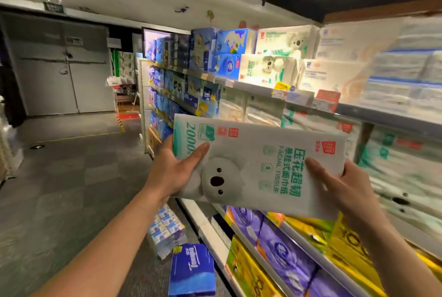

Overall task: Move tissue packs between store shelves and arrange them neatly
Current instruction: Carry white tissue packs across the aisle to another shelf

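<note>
While its thumb lies flat across the printed front, the left hand point(177, 170) grips the left end of a white tissue pack point(253, 160), the rest of its fingers point(168, 143) curled mostly out of sight behind the wrapper. At the other end the right hand point(346, 186) holds the same pack, thumb pressed on the front face and fingers wrapped round the back edge. The pack, printed with a koala and green lettering, is up in the air between both hands, lying lengthwise with its right end a little lower, in front of the shelving and touching no shelf.

Above it, on the top shelf point(251, 86), stand matching koala packs point(270, 69), with blue boxes point(227, 62) just to their left. Below the hands, a low shelf carries purple packs point(284, 251) and yellow packs point(246, 270) side by side. On the floor point(71, 189) by the shelving base lies a blue pack point(192, 270), with a clear-wrapped bundle point(167, 232) of small packs just beside it. Far down the aisle is a grey double door point(62, 69).
</note>
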Action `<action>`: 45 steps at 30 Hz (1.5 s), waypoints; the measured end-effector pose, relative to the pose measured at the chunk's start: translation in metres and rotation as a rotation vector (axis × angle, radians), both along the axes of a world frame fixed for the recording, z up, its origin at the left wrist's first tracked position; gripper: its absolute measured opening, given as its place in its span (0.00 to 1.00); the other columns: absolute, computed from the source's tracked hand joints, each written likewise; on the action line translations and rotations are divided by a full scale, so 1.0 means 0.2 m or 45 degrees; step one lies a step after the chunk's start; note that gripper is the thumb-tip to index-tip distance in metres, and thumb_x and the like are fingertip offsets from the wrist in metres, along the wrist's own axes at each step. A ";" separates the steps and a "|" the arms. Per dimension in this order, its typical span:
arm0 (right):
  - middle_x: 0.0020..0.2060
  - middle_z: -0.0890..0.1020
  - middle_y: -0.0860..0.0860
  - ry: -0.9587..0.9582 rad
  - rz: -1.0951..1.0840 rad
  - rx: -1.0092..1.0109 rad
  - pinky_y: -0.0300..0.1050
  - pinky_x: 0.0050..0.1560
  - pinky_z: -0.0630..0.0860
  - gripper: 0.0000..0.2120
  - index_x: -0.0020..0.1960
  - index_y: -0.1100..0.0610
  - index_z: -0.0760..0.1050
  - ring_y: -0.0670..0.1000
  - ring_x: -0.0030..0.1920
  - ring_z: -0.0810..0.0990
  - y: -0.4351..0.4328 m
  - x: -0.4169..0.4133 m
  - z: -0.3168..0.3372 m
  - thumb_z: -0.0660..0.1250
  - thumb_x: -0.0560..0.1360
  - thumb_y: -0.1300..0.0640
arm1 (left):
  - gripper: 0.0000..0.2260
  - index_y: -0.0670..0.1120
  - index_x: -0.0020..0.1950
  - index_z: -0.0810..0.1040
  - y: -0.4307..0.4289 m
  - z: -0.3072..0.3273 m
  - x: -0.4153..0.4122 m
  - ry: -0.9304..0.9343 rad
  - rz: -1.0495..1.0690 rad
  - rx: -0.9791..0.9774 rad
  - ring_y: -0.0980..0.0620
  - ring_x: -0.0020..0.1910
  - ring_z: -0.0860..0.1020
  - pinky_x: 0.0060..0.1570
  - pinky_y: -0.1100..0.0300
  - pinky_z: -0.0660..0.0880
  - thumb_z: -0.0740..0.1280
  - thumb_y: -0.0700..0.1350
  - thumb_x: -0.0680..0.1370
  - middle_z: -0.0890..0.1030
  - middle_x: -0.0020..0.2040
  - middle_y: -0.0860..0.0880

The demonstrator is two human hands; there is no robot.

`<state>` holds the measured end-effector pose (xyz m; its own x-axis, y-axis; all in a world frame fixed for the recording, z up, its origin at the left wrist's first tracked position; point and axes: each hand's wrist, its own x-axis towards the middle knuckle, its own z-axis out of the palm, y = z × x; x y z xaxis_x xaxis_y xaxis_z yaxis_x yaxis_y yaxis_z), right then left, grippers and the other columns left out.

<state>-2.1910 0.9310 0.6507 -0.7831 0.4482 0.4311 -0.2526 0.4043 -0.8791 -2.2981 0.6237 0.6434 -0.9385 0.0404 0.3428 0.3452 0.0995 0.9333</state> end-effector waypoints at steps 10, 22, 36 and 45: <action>0.45 0.85 0.42 0.133 -0.240 0.138 0.36 0.37 0.75 0.10 0.52 0.50 0.81 0.43 0.43 0.84 -0.11 -1.03 0.22 0.74 0.73 0.48 | 0.20 0.55 0.59 0.76 -0.04 0.20 -1.27 0.201 -0.198 0.014 0.62 0.44 0.83 0.40 0.64 0.79 0.75 0.59 0.70 0.84 0.51 0.55; 0.45 0.85 0.46 0.160 -0.484 0.139 0.37 0.35 0.78 0.17 0.52 0.51 0.80 0.46 0.42 0.84 -0.12 -1.89 0.51 0.74 0.67 0.44 | 0.26 0.57 0.57 0.80 0.15 0.51 -2.47 0.407 -0.482 -0.098 0.60 0.51 0.83 0.52 0.53 0.80 0.75 0.70 0.65 0.85 0.52 0.60; 0.44 0.83 0.40 0.352 -0.633 0.463 0.29 0.34 0.76 0.11 0.53 0.49 0.81 0.36 0.39 0.82 0.37 -2.56 1.30 0.74 0.72 0.47 | 0.16 0.52 0.56 0.81 0.78 1.20 -3.34 0.756 -0.433 -0.004 0.64 0.47 0.80 0.44 0.67 0.76 0.73 0.59 0.73 0.83 0.49 0.59; 0.41 0.83 0.42 0.376 -0.839 0.437 0.30 0.33 0.73 0.14 0.54 0.51 0.82 0.38 0.40 0.79 0.63 -2.91 1.54 0.76 0.73 0.46 | 0.16 0.52 0.57 0.83 1.22 1.55 -3.82 0.782 -0.668 0.033 0.62 0.49 0.81 0.56 0.61 0.79 0.74 0.57 0.73 0.84 0.51 0.58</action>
<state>-2.7740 1.0573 0.9596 -0.2350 0.5836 0.7773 -0.0703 0.7874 -0.6124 -3.0616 0.8686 0.9526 -0.4432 0.4085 0.7979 0.7929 -0.2366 0.5616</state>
